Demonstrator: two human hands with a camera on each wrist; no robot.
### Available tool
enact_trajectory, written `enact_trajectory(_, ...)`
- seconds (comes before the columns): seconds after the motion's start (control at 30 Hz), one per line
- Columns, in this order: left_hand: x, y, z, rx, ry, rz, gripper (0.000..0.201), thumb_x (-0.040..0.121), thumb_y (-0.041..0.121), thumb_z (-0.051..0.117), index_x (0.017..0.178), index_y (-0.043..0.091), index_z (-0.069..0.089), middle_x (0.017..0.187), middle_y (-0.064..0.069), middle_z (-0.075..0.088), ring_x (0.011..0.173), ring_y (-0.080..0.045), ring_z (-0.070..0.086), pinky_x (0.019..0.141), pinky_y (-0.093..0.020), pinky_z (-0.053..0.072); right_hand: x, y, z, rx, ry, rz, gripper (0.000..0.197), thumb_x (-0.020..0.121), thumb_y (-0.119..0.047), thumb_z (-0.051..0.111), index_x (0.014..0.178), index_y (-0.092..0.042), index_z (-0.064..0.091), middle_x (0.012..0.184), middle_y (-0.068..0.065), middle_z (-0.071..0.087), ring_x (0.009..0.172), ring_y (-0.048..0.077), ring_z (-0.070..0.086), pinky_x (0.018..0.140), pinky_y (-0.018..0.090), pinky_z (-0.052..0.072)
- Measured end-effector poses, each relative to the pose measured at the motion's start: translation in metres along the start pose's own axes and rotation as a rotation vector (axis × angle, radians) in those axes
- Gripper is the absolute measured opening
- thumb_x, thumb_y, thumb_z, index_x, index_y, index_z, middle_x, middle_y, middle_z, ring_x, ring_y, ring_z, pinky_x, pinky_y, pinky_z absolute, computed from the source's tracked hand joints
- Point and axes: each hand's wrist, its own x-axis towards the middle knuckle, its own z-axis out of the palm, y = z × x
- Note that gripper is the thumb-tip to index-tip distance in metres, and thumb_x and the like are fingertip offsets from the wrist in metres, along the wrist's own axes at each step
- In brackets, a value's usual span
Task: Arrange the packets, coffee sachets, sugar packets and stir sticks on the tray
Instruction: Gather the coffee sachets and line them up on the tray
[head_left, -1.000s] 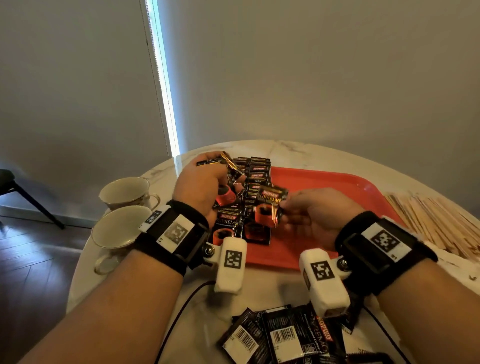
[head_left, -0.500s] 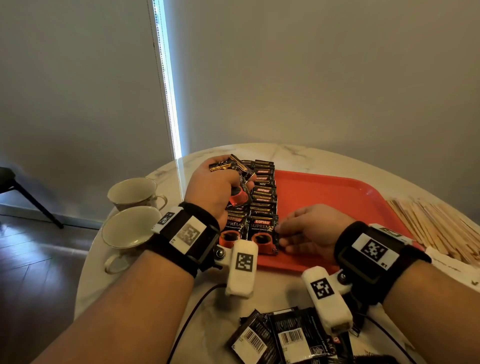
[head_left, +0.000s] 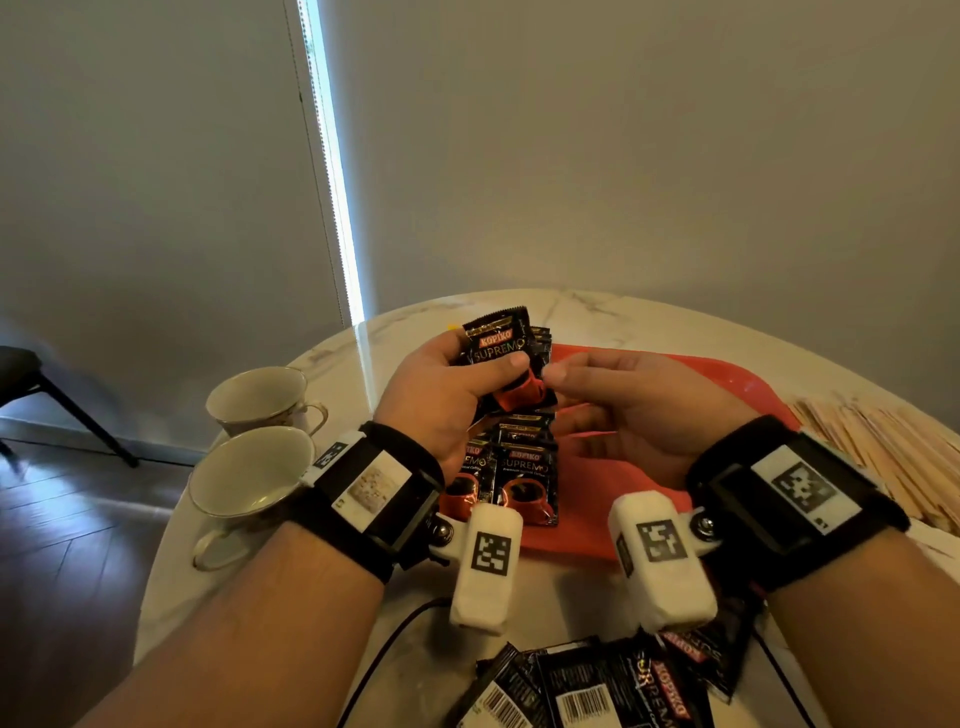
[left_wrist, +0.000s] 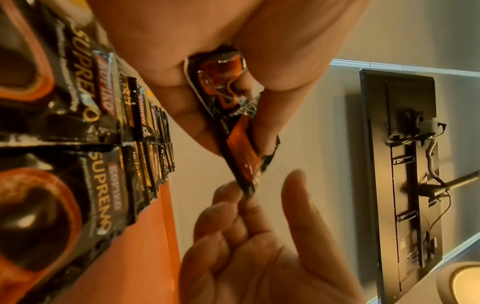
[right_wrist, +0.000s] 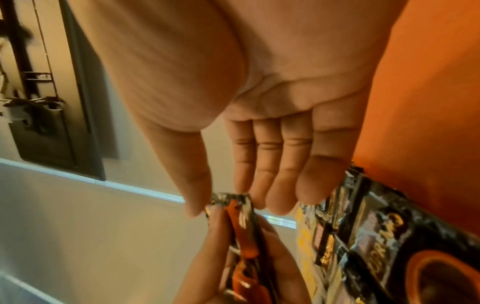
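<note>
Black foil fills your left hand (head_left: 441, 384): its fingers and thumb curl round a small bunch of coffee sachets (head_left: 501, 358), held upright just above centre frame in the head view, over the far left part of the red tray (head_left: 737, 384). How many sachets are in that bunch you cannot tell; the left wrist view shows at least two edges pressed together. Your right hand (head_left: 639, 410) sits just right of it, palm turned toward the bunch, fingers straight and relaxed, holding nothing; in the right wrist view its thumb and fingertips (right_wrist: 280, 203) are at the lower edge of the bunch, touching or nearly so. Below your hands, two overlapping columns of sachets (head_left: 524, 478) lie on the tray's left side, the rows too overlapped to count. More sachets (head_left: 613, 691) lie in a loose pile on the marble table (head_left: 218, 561) at the bottom of the frame, some back side up with barcodes showing. Two pale teacups (head_left: 254, 473) stand at centre left. Wooden stir sticks (head_left: 883, 447), too many to count, spread at the right edge beside the tray. The sachets read "KOPIKO" in a red band and "SUPREMO" in gold, with an orange cup of coffee pictured.
</note>
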Motion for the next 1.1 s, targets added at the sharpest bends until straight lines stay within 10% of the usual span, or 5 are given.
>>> enact_trajectory(0.2,-0.004,0.004,0.002,-0.032,0.047,-0.003,0.017,0.092,0.023,0.074,0.102,0.01,0.072,0.096,-0.012,0.08,0.082,-0.025,0.077,0.069,-0.036,0.064,0.008,0.006,0.003,-0.039,0.061,-0.125,0.014,0.085,-0.001,0.074,0.089,-0.009,0.064,0.074,0.007,0.066,0.058,0.014,0.064,0.059,0.028,0.056)
enact_trajectory(0.53,-0.003,0.003,0.003,0.004,0.125,-0.082,0.022,0.095,0.027,0.072,0.107,0.008,0.072,0.094,-0.013,0.08,0.089,-0.032,0.079,0.087,-0.05,0.062,0.007,0.004,0.005,-0.372,0.033,-0.206,0.022,0.079,-0.003,0.082,0.095,-0.002,0.067,0.078,0.007,0.066,0.071,0.02,0.065,0.062,0.031,0.055)
enact_trajectory(0.8,-0.005,0.001,0.001,0.138,-0.028,-0.024,0.03,0.087,0.008,0.078,0.116,0.004,0.07,0.093,-0.013,0.078,0.072,-0.021,0.073,0.066,-0.033,0.059,0.005,0.001,0.01,-0.104,0.133,-0.118,0.012,0.09,0.004,0.066,0.096,-0.006,0.065,0.072,0.013,0.067,0.053,0.019,0.062,0.055,0.032,0.057)
enact_trajectory(1.1,-0.001,0.017,-0.011,0.061,0.186,-0.021,0.019,0.091,-0.002,0.071,0.109,0.002,0.068,0.093,-0.015,0.077,0.072,-0.022,0.076,0.062,-0.032,0.061,-0.017,0.015,0.001,-0.096,0.185,0.132,0.012,0.091,0.008,0.061,0.085,-0.002,0.061,0.072,0.016,0.059,0.055,0.022,0.061,0.054,0.033,0.056)
